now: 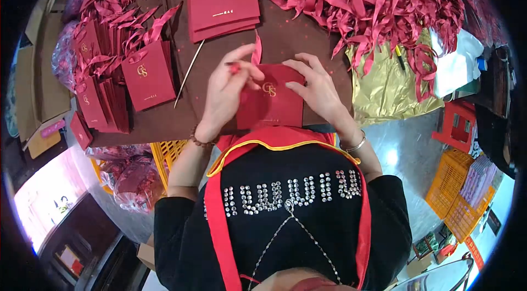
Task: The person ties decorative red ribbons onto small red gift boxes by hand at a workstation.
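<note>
A dark red paper bag with a gold logo lies in front of me at the table's near edge. A pink-red ribbon stands up from its top edge. At the bag's upper left is my left hand, its fingers bent together around a small red bit that looks like ribbon; the fingertips are slightly blurred. My right hand holds the bag's upper right corner, thumb on the front and fingers curled at the top edge. Left of my hands lies a thin stick.
Stacked red bags lie ahead; more ribboned bags stand at left. A large heap of red ribbons covers the back right, above gold plastic with a pen. Orange crates stand on the floor at right.
</note>
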{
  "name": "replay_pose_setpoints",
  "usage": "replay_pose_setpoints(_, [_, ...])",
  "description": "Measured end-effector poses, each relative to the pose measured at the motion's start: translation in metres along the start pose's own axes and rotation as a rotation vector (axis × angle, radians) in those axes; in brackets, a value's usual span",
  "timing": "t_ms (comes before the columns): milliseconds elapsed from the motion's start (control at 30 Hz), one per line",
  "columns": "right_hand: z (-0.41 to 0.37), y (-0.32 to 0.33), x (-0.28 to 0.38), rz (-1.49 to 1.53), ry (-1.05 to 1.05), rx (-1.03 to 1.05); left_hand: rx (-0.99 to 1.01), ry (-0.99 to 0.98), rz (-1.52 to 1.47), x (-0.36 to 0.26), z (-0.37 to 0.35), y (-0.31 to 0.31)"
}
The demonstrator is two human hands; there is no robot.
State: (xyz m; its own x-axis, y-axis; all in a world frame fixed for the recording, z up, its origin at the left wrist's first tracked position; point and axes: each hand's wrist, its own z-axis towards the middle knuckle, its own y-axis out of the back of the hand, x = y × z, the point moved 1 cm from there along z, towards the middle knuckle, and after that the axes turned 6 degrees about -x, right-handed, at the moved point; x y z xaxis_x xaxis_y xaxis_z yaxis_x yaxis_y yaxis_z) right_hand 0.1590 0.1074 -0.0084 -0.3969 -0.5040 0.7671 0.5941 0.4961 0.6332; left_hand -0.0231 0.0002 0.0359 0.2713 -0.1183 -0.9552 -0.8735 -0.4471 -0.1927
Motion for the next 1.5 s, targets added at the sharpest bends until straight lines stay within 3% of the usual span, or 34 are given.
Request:
replay_pose_setpoints(67, [0.005,0.003,-0.002,0.061,-0.079,0.043,0.046,0.106,0.175,0.018,0.002,-0.008])
replay_pose_setpoints(133, [0.010,0.006,-0.006,0.148,-0.040,0.077,0.114,0.005,0.448,0.023,0.001,-0.016])
replay_pose_setpoints(300, [0.011,0.002,-0.014,0.169,-0.093,0.108,0.147,0.075,0.545,0.030,-0.002,-0.012])
replay_pose_setpoints(333, [0.010,0.000,-0.017,0.126,-0.003,0.051,0.142,0.080,0.546,0.028,-0.004,-0.012])
replay_pose_setpoints(400, [0.009,0.001,-0.018,0.090,0.086,-0.003,0.135,-0.212,1.018,0.021,-0.008,-0.017])
replay_pose_setpoints(533, [0.012,0.012,-0.023,0.279,-0.130,0.182,0.235,-0.174,1.233,0.020,-0.014,-0.025])
replay_pose_setpoints(600, [0.015,0.015,-0.029,0.607,-0.360,0.335,0.273,-0.196,1.203,0.020,-0.013,-0.025])
replay_pose_setpoints(667, [0.018,0.016,-0.032,0.641,-0.382,0.380,0.268,-0.350,1.053,0.025,-0.013,-0.025])
replay_pose_setpoints(733, [0.020,0.017,-0.030,0.643,-0.425,0.408,0.337,-0.339,1.101,0.021,-0.014,-0.024])
replay_pose_setpoints(800, [0.020,0.017,-0.031,0.650,-0.431,0.406,0.405,-0.324,1.149,0.020,-0.014,-0.024])
replay_pose_setpoints(1000, [0.020,0.016,-0.032,0.673,-0.441,0.405,0.293,-0.304,0.956,0.030,-0.011,-0.025])
replay_pose_setpoints(1100, [0.020,0.015,-0.031,0.675,-0.449,0.397,0.259,-0.403,0.932,0.033,-0.012,-0.029])
replay_pose_setpoints(1200, [0.019,0.013,-0.034,0.669,-0.444,0.383,0.268,-0.285,0.963,0.030,-0.015,-0.034])
replay_pose_setpoints(1267, [0.018,0.013,-0.035,0.666,-0.436,0.373,0.205,-0.458,1.075,0.036,-0.017,-0.034])
replay_pose_setpoints(1500, [0.013,0.015,-0.041,0.849,-0.492,0.376,0.186,-0.533,1.163,0.037,-0.017,-0.027])
